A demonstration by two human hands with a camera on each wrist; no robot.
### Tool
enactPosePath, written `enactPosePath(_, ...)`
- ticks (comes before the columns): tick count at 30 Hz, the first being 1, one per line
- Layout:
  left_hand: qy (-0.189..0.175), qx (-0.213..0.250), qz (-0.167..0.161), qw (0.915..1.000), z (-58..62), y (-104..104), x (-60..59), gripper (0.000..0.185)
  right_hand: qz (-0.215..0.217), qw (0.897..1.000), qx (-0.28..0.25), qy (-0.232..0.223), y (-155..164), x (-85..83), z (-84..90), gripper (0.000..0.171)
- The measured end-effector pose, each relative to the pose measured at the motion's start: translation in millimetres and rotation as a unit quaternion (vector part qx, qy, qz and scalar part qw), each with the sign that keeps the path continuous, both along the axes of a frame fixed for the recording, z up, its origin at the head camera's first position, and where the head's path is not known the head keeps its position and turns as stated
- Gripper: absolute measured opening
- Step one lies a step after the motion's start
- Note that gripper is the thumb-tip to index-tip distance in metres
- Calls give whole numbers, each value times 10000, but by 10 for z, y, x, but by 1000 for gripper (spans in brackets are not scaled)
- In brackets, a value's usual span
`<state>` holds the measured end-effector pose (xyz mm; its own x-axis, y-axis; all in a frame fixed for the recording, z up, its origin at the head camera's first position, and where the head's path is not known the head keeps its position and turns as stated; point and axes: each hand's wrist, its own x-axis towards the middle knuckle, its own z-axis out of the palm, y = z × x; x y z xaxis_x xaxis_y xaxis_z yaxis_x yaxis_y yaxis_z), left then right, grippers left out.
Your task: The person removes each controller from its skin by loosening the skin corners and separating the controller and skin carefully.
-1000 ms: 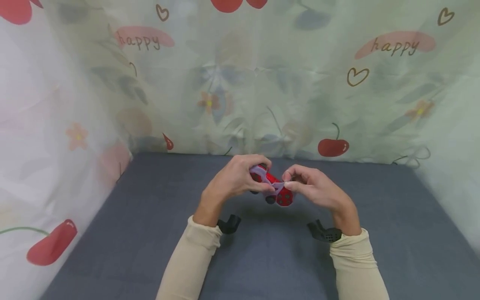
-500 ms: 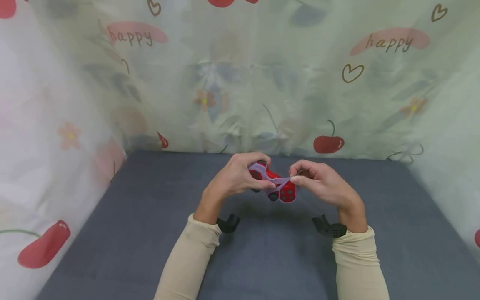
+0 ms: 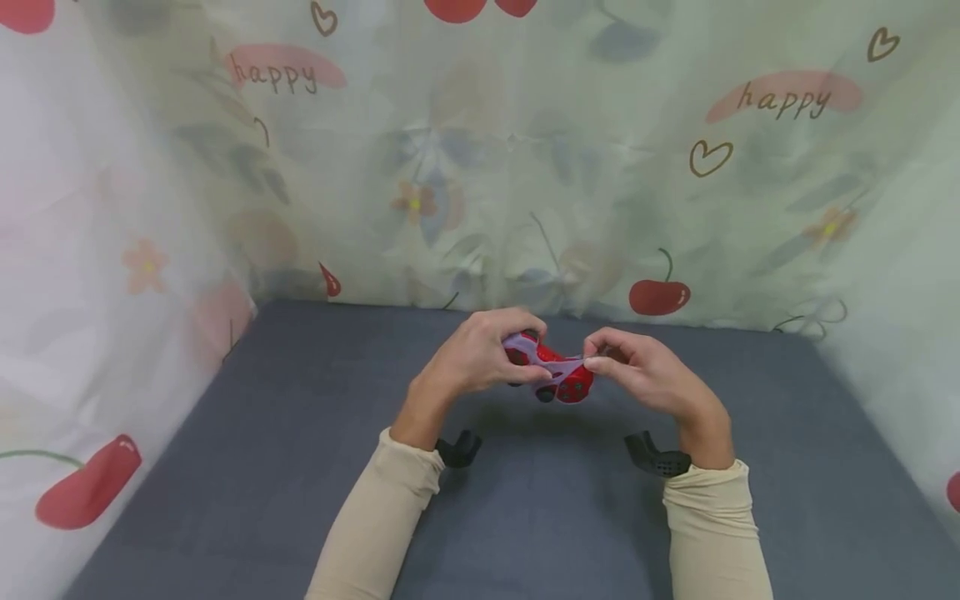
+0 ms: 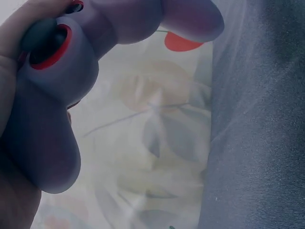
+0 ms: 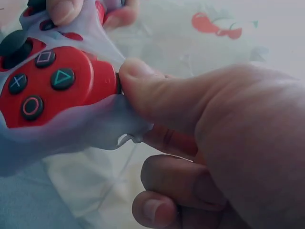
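Left hand (image 3: 468, 360): we saw it curled round the left grip of the controller, thumb on top, holding it above the mat.
Controller (image 3: 558, 379): red gamepad, between both hands, clear of the surface; we read cross, circle, square and triangle buttons (image 5: 63, 78) on its right side.
Cover (image 3: 546, 367): lilac silicone skin, fully over the left grip (image 4: 45, 138), stretched half off the right grip.
Right hand (image 3: 648, 377): thumb and forefinger pinched the cover's edge just beside the controller's right end; other fingers curled under.
Mat (image 3: 300, 433): grey-blue, below both hands.
Backdrop (image 3: 480, 150): cherry-print cloth beyond the hands.
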<state>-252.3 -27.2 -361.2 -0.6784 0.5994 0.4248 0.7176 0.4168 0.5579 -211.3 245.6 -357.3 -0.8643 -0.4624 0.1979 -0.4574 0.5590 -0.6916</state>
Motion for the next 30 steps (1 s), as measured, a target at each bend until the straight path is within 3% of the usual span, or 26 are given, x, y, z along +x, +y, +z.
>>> enactPosePath(4,370,35,-85,9993,7,5,5,36,-90,10000,-9,32,55,-19,-56,3)
enactPosePath(13,386,596,-156,9974,16,-35,-15,36,-12,9995,-302,46,83,4,-12,5)
enactPosePath(18,595,887,-222,9940,31,-52,-33,37,53,9987,-313,405,56,83,88,8)
enactPosePath(25,87,1414,-341,9893,45,-70,-44,37,154,9971,-363,647,25,163,182,12)
enactPosePath(30,-779,1972,-238,9770,51,-110,-54,40,296,9958,-303,811,12,210,250,13)
